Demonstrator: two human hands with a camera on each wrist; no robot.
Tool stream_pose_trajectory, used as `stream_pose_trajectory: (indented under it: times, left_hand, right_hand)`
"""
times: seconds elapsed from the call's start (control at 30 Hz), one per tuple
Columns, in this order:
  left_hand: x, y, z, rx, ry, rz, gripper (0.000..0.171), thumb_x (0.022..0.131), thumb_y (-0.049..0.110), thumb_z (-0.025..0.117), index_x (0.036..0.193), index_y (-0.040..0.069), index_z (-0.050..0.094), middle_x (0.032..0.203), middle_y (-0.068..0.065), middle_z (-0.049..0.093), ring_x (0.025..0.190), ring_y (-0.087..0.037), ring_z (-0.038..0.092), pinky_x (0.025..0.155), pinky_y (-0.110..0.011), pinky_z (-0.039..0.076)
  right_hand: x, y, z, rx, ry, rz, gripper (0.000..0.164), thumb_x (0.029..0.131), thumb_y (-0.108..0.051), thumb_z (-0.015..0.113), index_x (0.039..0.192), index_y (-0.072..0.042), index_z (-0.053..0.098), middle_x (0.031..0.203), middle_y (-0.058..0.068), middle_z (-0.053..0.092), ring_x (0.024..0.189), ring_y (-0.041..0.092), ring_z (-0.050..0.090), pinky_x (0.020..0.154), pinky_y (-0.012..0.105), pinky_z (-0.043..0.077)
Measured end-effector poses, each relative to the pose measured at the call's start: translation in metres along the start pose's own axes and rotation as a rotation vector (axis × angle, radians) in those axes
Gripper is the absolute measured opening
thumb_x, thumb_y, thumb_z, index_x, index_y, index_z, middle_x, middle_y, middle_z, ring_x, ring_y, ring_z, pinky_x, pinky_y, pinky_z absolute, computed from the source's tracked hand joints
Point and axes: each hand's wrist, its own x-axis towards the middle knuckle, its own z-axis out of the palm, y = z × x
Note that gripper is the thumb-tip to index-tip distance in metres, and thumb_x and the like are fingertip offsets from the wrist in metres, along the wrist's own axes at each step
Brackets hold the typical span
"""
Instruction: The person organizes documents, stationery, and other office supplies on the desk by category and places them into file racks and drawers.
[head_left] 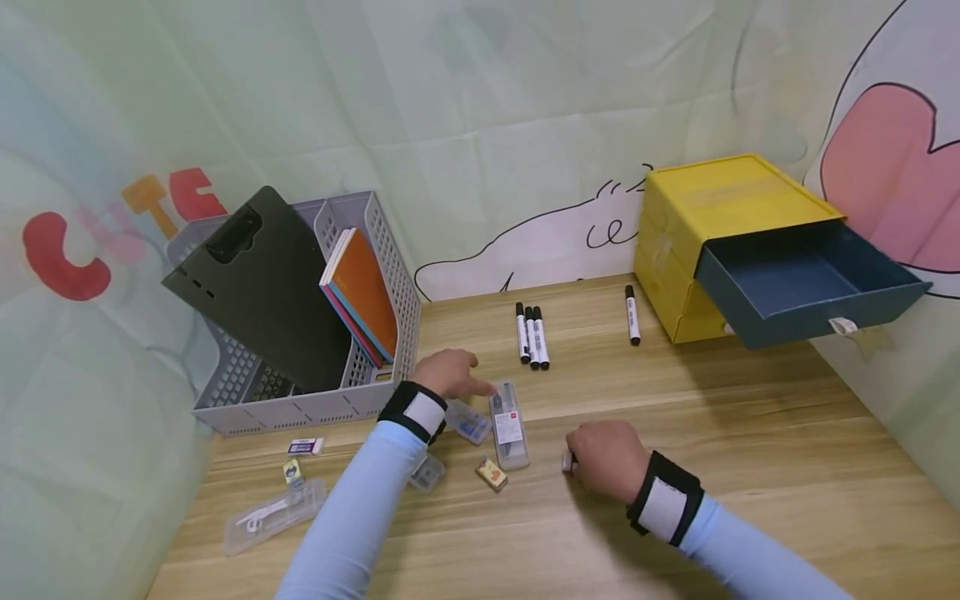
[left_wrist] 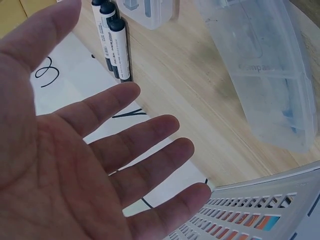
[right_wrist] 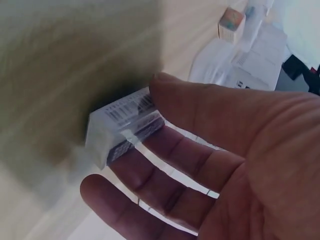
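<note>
In the right wrist view, my right hand (right_wrist: pixel 200 150) pinches a white eraser (right_wrist: pixel 122 122) in a barcoded sleeve between thumb and fingers, close over the table. Only an end of it shows beside the right hand (head_left: pixel 611 458) in the head view. My left hand (head_left: pixel 447 373), fingers extended and palm bare in the left wrist view, is over the table by a clear case (head_left: pixel 511 433) with a white label. A second clear case (head_left: pixel 471 423) with blue contents lies just below that hand. Near the left forearm are a small clear box (head_left: pixel 428 473) and a small patterned eraser (head_left: pixel 492 474).
A grey rack (head_left: pixel 285 408) holds a black clipboard (head_left: pixel 277 292) and notebooks (head_left: pixel 367 292). Several markers (head_left: pixel 532 337) lie behind; another marker (head_left: pixel 633 315) is beside the yellow cabinet (head_left: pixel 675 275) with its blue drawer (head_left: pixel 817 296) pulled out. At left lie an eraser (head_left: pixel 306 447) and a clear case (head_left: pixel 273 515).
</note>
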Motion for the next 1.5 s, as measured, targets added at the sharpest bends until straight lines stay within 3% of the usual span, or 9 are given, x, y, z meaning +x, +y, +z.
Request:
stream_pose_trajectory:
  times: [0.13,0.3,0.53,0.73,0.87,1.1,1.23,1.37,1.5]
  left_hand:
    - [0.0,0.0,0.0,-0.001,0.0,-0.003,0.069,0.086,0.054,0.071,0.136,0.009,0.059,0.134,-0.012,0.061,0.115,-0.028,0.058,0.099,-0.047,0.045]
    - [0.0,0.0,0.0,-0.007,0.0,-0.004,0.068,0.086,0.054,0.071,0.136,0.009,0.059,0.134,-0.012,0.061,0.114,-0.028,0.058,0.098,-0.047,0.046]
    - [-0.001,0.0,0.0,-0.007,-0.003,0.002,0.068,0.086,0.054,0.071,0.136,0.009,0.06,0.133,-0.012,0.061,0.114,-0.028,0.059,0.097,-0.047,0.047]
    - [-0.001,0.0,0.0,-0.013,-0.006,0.0,0.068,0.086,0.053,0.071,0.136,0.009,0.06,0.133,-0.012,0.061,0.114,-0.028,0.059,0.097,-0.047,0.046]
    - [-0.001,0.0,0.001,-0.013,-0.008,0.003,0.068,0.086,0.053,0.071,0.136,0.008,0.059,0.133,-0.012,0.061,0.114,-0.028,0.059,0.098,-0.047,0.046]
    - [-0.001,0.001,0.0,-0.019,-0.01,-0.008,0.068,0.086,0.052,0.072,0.136,0.009,0.059,0.133,-0.011,0.061,0.112,-0.028,0.059,0.097,-0.048,0.046]
    - [-0.001,0.001,0.0,-0.02,-0.016,-0.016,0.068,0.086,0.052,0.072,0.137,0.009,0.059,0.134,-0.012,0.061,0.112,-0.028,0.058,0.098,-0.048,0.045]
    - [-0.001,0.001,0.001,-0.012,-0.013,-0.009,0.068,0.086,0.052,0.072,0.136,0.009,0.059,0.133,-0.012,0.061,0.113,-0.028,0.058,0.098,-0.048,0.046]
    - [-0.001,0.001,0.002,0.0,-0.002,0.009,0.067,0.086,0.053,0.072,0.136,0.009,0.06,0.133,-0.011,0.061,0.116,-0.028,0.058,0.098,-0.047,0.046]
  right_hand:
    - [0.002,0.007,-0.01,0.029,-0.006,0.032,0.025,0.083,-0.009,0.073,0.067,-0.01,0.055,0.059,0.0,0.049,0.053,0.015,0.045,0.045,0.039,0.044]
    - [0.006,0.02,-0.026,-0.012,0.03,0.036,0.021,0.084,-0.013,0.075,0.07,-0.01,0.059,0.061,0.0,0.052,0.054,0.014,0.048,0.045,0.036,0.043]
    - [0.014,0.042,-0.064,0.016,-0.008,0.172,0.027,0.089,-0.02,0.069,0.066,-0.012,0.057,0.059,0.0,0.048,0.052,0.016,0.046,0.044,0.03,0.035]
    - [0.011,0.064,-0.108,0.012,0.116,0.224,0.028,0.091,-0.024,0.066,0.066,-0.012,0.061,0.056,0.0,0.045,0.05,0.017,0.045,0.042,0.031,0.033]
    - [0.007,0.078,-0.135,0.022,0.156,0.255,0.027,0.092,-0.028,0.067,0.072,-0.009,0.066,0.057,0.002,0.048,0.053,0.02,0.047,0.045,0.033,0.035]
    - [0.0,0.106,-0.174,0.027,0.161,0.362,0.036,0.095,-0.035,0.063,0.098,-0.001,0.073,0.073,0.011,0.062,0.062,0.027,0.053,0.048,0.037,0.039]
    - [-0.006,0.129,-0.191,0.034,0.206,0.424,0.038,0.096,-0.037,0.057,0.079,-0.006,0.07,0.062,0.007,0.052,0.061,0.028,0.051,0.05,0.04,0.039]
    - [-0.01,0.154,-0.199,0.03,0.214,0.487,0.045,0.095,-0.035,0.051,0.058,-0.011,0.057,0.056,0.004,0.044,0.058,0.027,0.047,0.052,0.041,0.034]
    - [-0.01,0.175,-0.197,0.021,0.184,0.539,0.046,0.093,-0.035,0.052,0.054,-0.01,0.051,0.055,0.006,0.042,0.057,0.029,0.048,0.053,0.042,0.035]
